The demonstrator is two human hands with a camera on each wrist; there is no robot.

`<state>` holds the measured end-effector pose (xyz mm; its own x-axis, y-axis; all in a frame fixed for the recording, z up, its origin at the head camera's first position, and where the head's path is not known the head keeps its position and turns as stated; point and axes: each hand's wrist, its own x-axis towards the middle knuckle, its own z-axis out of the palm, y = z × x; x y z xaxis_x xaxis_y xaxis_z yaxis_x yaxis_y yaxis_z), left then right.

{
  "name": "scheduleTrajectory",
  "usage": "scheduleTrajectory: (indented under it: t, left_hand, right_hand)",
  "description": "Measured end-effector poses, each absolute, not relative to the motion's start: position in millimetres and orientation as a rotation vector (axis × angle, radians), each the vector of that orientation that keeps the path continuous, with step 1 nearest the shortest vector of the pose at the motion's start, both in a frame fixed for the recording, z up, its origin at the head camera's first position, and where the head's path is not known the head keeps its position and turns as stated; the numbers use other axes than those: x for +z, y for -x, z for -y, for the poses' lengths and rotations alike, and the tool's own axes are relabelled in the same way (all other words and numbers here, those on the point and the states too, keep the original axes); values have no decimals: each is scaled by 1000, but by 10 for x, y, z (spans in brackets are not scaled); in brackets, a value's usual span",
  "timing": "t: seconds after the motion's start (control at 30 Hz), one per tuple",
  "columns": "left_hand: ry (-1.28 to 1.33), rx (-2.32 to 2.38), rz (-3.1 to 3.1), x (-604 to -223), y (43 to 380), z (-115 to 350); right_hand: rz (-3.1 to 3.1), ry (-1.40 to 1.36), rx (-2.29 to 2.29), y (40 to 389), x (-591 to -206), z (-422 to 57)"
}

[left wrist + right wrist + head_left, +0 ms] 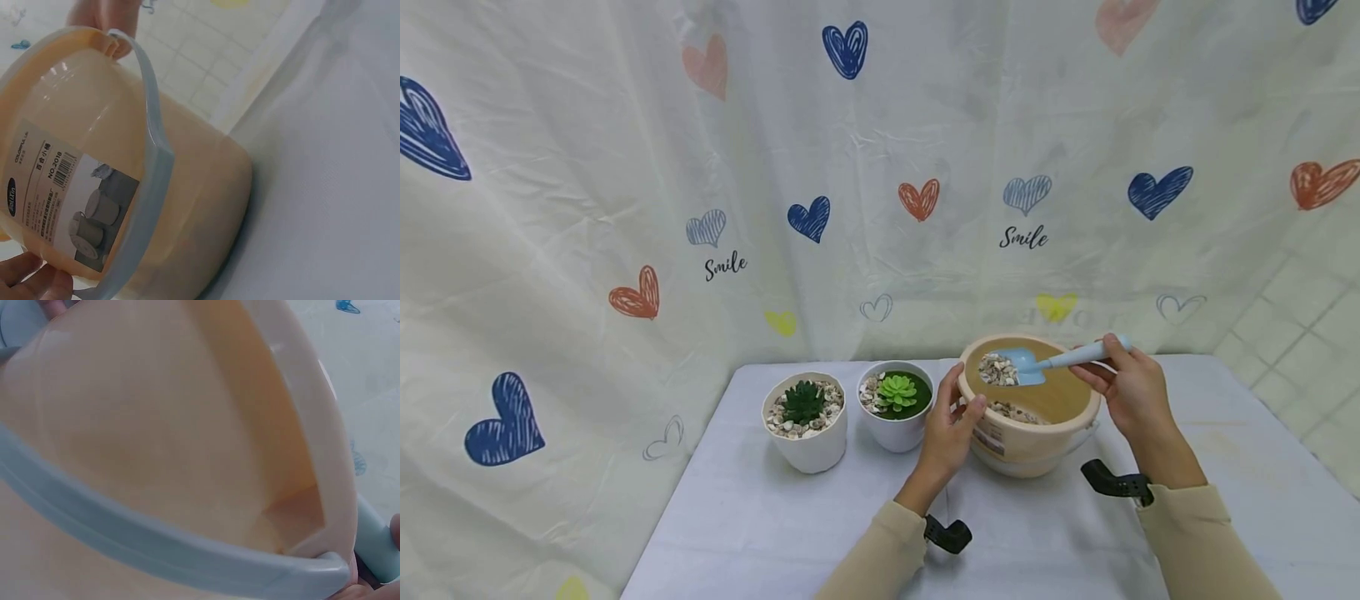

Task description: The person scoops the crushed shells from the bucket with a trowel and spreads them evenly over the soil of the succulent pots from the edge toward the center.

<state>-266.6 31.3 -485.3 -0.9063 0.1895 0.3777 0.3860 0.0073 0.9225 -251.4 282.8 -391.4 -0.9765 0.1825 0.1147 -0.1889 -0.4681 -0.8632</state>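
A peach bucket (1030,446) stands on the table with some stones in its bottom. My left hand (946,432) grips the bucket's left rim, thumb on the near side. The right hand (1126,392) holds a small light-blue shovel (1062,359) by its handle, over the bucket's opening. Pale stones (997,370) lie heaped on the shovel's blade. In the left wrist view, a label (69,194) and the grey-blue bail handle (155,162) show on the bucket's side. The right wrist view is mostly filled by the bucket wall (137,412); the shovel's blade is hidden there.
Left of the bucket are two white pots, one with a light-green succulent (897,390), the other with a dark-green succulent (803,402) among stones. A white cloth covers the table (737,517). Behind it hangs a heart-print curtain (865,250).
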Motion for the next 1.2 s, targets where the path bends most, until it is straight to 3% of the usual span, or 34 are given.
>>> scheduleTrajectory:
  t: [0.33,0.7,1.2]
  left_hand:
    - [620,-1994,2281,-4700,2545,-144]
    - [827,-1801,2283,-4535,2345,272]
    - [499,-1175,2159,-4558,2639,802]
  right_hand:
    - [1354,-29,2648,2508,-3840,-2835]
    - [1334,-27,2681,2512,-3778,-2790]
    - [1366,-71,2684,2574,-3643,-2396]
